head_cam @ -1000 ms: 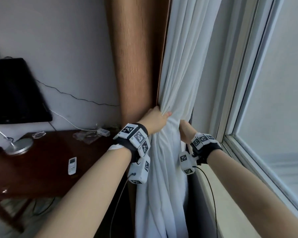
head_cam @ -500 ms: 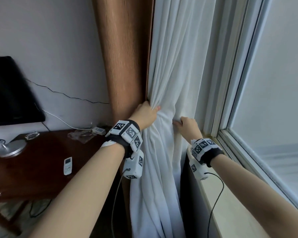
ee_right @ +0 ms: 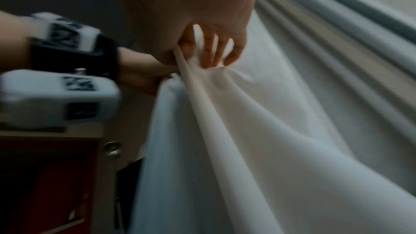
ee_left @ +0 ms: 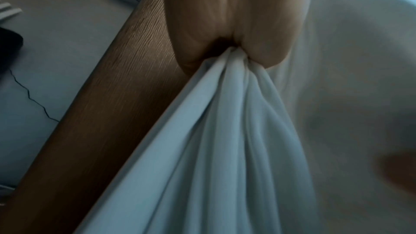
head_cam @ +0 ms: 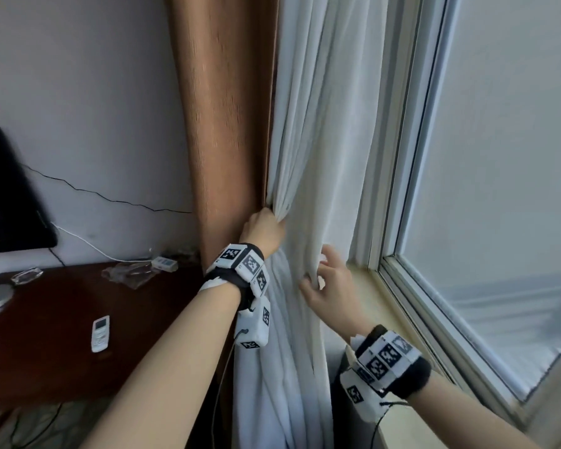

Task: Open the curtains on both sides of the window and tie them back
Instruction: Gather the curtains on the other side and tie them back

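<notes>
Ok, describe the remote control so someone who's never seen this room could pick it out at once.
Start at the dark red-brown wooden desk left of the brown curtain. The remote control lies flat on its top, near the front edge, apart from the clear items at the back by the wall. It is the only small, white, slim bar there, with a little screen at its far end.

We cannot see the left grip's (head_cam: pixel 262 229) fingertips from the head view; they are buried in the folds of the white curtain (head_cam: pixel 321 157). That curtain and the brown curtain (head_cam: pixel 227 108) run past the top edge, and the white one's hem past the bottom edge. The right wrist view is smeared, so where the right grip's (head_cam: pixel 329 291) fingers (ee_right: pixel 210 51) end is unclear. The black screen (head_cam: pixel 4 189) is cut by the left edge, and the label on the remote (head_cam: pixel 100 328) on the surface (head_cam: pixel 62 351) is too small to read.
</notes>
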Available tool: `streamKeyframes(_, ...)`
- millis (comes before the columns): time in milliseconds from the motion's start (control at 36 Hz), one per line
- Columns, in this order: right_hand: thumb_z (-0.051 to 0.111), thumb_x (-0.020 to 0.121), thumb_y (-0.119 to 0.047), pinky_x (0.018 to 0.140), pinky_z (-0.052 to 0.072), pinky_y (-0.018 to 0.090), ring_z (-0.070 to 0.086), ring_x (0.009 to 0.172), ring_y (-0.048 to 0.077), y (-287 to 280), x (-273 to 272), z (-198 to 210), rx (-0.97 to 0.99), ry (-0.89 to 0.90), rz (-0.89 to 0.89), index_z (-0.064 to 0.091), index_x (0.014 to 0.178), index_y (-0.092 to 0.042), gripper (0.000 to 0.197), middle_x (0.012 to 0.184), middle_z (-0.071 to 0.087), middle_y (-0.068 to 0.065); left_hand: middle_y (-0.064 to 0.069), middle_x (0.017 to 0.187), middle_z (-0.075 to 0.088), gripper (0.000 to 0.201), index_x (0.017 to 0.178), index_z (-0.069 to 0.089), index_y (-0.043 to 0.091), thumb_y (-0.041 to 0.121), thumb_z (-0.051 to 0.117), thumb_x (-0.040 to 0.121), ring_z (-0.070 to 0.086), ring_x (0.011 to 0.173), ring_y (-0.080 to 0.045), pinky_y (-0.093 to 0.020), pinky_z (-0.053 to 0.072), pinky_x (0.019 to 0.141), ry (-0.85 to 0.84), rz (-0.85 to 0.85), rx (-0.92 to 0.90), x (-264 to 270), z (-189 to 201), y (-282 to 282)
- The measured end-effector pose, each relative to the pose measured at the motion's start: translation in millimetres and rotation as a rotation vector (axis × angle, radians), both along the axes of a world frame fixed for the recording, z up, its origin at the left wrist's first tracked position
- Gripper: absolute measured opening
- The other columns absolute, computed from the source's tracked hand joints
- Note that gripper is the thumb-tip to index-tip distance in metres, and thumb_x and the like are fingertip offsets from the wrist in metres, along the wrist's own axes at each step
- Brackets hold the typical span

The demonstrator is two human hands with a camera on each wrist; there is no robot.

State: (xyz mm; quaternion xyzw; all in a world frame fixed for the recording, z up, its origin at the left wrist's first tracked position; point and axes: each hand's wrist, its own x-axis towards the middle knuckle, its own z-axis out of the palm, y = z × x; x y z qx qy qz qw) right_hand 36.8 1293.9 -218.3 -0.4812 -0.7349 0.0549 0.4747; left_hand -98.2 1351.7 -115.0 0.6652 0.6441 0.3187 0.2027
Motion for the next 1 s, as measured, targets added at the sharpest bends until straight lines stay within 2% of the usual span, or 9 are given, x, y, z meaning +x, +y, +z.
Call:
streamKeyframes(111,0.057,0.087,-0.014,0.095,0.039,0.023,0.033,0.138,0.019,4,-23,-9,-0.074,-0.062,0.044,0.049,0.070,-0.011,0.019,0.152,0.027,0.013,-0.020,0.122,0.061,0.046,0.117,0.061,0.006,0.042,0.048,0.090,0.057,0.112,-0.039,-0.041,0.047,0.095,-0.060,-0.086,-0.032,6,2,-10)
streamKeyframes(194,0.051,0.088,-0.005,0.089,0.035,0.024,0.044,0.129,0.034,9,-40,-8,-0.047,-0.001,0.130,0.043,0.073,-0.026,0.028,0.147,0.031,0.020,-0.015,0.120,0.064,0.071,0.114,0.063,0.007,0.065,0.043,0.078,0.060,0.108,-0.035,-0.040,0.048,0.095,-0.114,-0.126,-0.063,6,5,-18)
streamKeyframes(333,0.048,0.088,-0.006,0.114,0.025,0.045,0.019,0.144,0.029,15,-56,-9,-0.116,-0.018,0.173,0.034,0.138,-0.011,0.052,0.156,0.009,0.001,-0.012,0.119,0.062,0.089,0.120,0.058,0.005,0.079,0.049,0.073,0.059,0.109,-0.030,-0.036,0.047,0.096,-0.019,-0.117,-0.067,6,5,-30)
streamKeyframes(444,0.053,0.084,-0.012,0.086,0.035,0.031,0.048,0.120,0.031,11,-49,-9,-0.231,-0.060,0.216,0.038,0.103,-0.016,0.024,0.154,0.016,0.002,-0.021,0.126,0.057,0.041,0.120,0.057,0.003,0.030,0.056,0.090,0.053,0.116,-0.040,-0.038,0.044,0.093,0.130,-0.016,0.027,0,0,-27)
streamKeyframes(556,0.052,0.084,-0.019,0.083,0.046,0.032,0.059,0.103,0.012,12,-23,-2,-0.341,-0.044,0.307,0.050,0.084,-0.022,0.004,0.155,0.026,-0.009,-0.024,0.130,0.052,0.039,0.124,0.052,-0.001,0.024,0.053,0.094,0.049,0.120,-0.042,-0.039,0.041,0.095,0.155,-0.010,0.039,-7,0,-24)
streamKeyframes(611,0.052,0.086,-0.011,0.099,0.044,0.031,0.052,0.122,0.004,17,-4,3,-0.398,0.066,0.323,0.062,0.080,-0.026,0.019,0.140,0.051,-0.006,-0.025,0.131,0.051,0.039,0.124,0.051,-0.002,0.022,0.052,0.094,0.048,0.121,-0.042,-0.039,0.041,0.095,0.153,-0.014,0.037,-10,1,-22)
streamKeyframes(722,0.055,0.084,-0.007,0.093,0.052,0.037,0.069,0.089,0.009,49,40,8,-0.485,0.251,0.076,0.070,0.087,-0.016,0.018,0.090,0.074,-0.001,-0.026,0.129,0.051,0.037,0.123,0.051,-0.003,0.020,0.051,0.094,0.048,0.120,-0.042,-0.038,0.041,0.094,0.144,-0.013,0.040,-15,3,-21)
streamKeyframes(889,0.075,0.078,-0.037,0.086,0.049,0.037,0.057,0.102,0.017,116,92,1,-0.668,0.520,-0.109,0.030,0.143,-0.014,0.082,0.135,0.048,0.007,-0.025,0.126,0.053,0.034,0.120,0.052,-0.003,0.017,0.050,0.093,0.050,0.116,-0.041,-0.036,0.042,0.090,0.111,0.003,0.023,-25,5,-13)
streamKeyframes(1000,0.070,0.081,-0.039,0.112,0.022,0.054,0.021,0.142,0.027,147,90,2,-0.685,0.703,-0.058,0.001,0.152,-0.022,0.101,0.158,0.011,0.005,-0.024,0.127,0.052,0.035,0.121,0.050,-0.001,0.019,0.050,0.092,0.050,0.117,-0.041,-0.037,0.043,0.096,0.074,0.008,0.008,-30,5,-7)
